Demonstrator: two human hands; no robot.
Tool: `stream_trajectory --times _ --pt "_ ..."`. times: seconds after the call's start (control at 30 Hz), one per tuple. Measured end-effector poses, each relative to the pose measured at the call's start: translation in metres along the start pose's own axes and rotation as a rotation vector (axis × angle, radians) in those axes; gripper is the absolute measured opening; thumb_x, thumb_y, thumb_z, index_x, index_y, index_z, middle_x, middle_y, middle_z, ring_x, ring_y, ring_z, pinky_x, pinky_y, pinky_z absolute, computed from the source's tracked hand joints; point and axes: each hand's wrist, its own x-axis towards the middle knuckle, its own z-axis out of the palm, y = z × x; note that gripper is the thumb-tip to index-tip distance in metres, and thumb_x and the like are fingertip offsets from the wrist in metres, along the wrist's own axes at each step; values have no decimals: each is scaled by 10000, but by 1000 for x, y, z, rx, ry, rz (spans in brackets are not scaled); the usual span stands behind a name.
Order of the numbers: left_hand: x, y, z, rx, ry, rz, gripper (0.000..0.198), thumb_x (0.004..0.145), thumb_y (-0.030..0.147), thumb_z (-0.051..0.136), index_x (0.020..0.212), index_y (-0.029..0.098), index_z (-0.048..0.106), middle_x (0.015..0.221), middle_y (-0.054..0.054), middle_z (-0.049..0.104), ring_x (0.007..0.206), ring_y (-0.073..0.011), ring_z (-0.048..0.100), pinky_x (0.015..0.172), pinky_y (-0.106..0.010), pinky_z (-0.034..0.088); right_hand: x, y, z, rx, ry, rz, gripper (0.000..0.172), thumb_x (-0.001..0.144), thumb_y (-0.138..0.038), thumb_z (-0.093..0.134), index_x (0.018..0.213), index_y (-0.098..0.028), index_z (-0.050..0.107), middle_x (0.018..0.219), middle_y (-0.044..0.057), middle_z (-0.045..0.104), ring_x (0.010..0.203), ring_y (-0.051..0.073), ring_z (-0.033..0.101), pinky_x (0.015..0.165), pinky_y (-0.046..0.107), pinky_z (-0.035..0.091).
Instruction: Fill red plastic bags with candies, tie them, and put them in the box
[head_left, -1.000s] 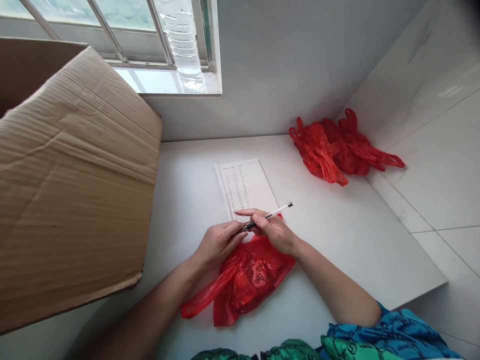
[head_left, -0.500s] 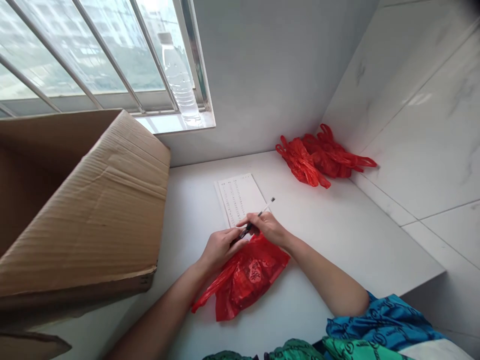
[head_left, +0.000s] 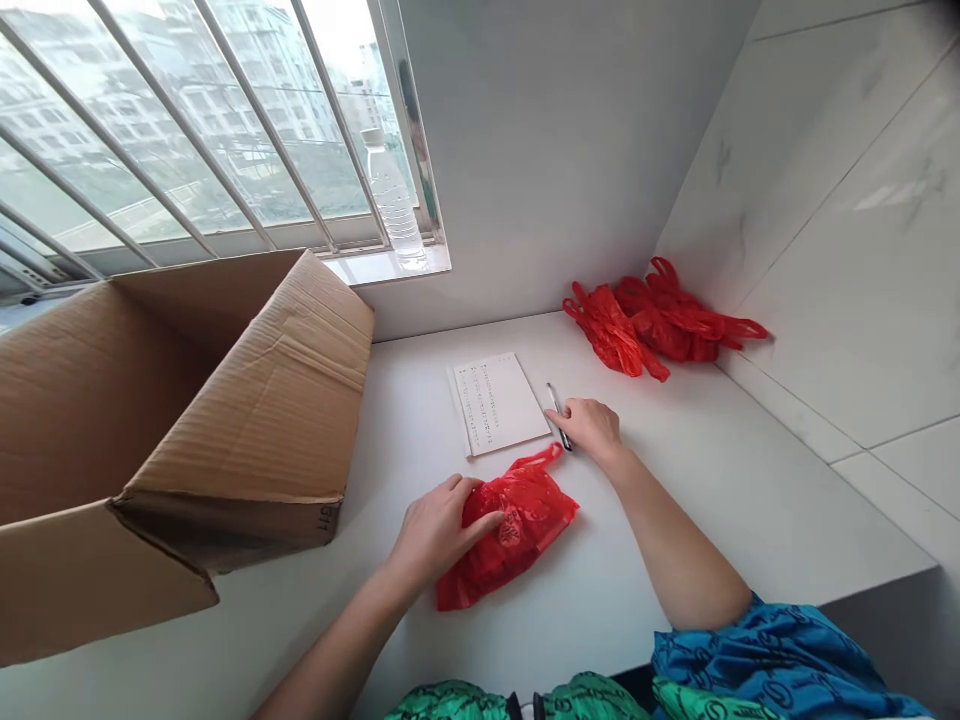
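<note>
A red plastic bag [head_left: 517,540] with something inside lies on the white table in front of me. My left hand [head_left: 439,530] is on its left side, the thumb over the top and the other fingers bent against the plastic. Beyond the bag lies a notebook [head_left: 517,400] with rows of small handwriting on its left part. A slim pen [head_left: 555,396] with a dark lower end rests along the notebook's right edge. My right hand [head_left: 589,428] has its fingertips around the middle of the pen, its other fingers curled under.
A large open cardboard box [head_left: 285,400] stands on the left. More red plastic bags [head_left: 660,320] are heaped in the back right corner by the tiled wall. A clear water bottle [head_left: 397,215] stands on the sill of the barred window.
My right hand has moved right and lowered the pen from over the bag to the notebook's right side. My left hand has left the pen's end and come down on the bag.
</note>
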Motion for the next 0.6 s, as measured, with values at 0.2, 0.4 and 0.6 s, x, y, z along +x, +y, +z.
stream_trajectory --times 0.2,0.4,0.6 --pt "-6 13 8 -186 30 -42 327 958 472 453 863 196 599 863 -29 666 753 -186 592 636 -277 375 -3 0 -3 -45 30 -41 361 885 -483 562 647 -212 566 639 21 626 594 165 551 537 271 264" --pt "-20 16 -16 -1017 -24 -135 345 928 517 520 929 180 593 833 -29 657 706 -164 609 615 -259 470 -23 -28 -15 572 -44 -230 518 934 -649 391 745 -207 583 662 5 598 646 156 561 572 249 385" --pt "-7 14 -37 -1552 258 -301 394 886 446 611 1171 175 581 1061 -105 718 881 -257 711 736 -346 589 -55 -70 -7 1373 -750 -211 838 877 -794 84 1112 -184 607 974 111 689 876 206 659 707 317 549"
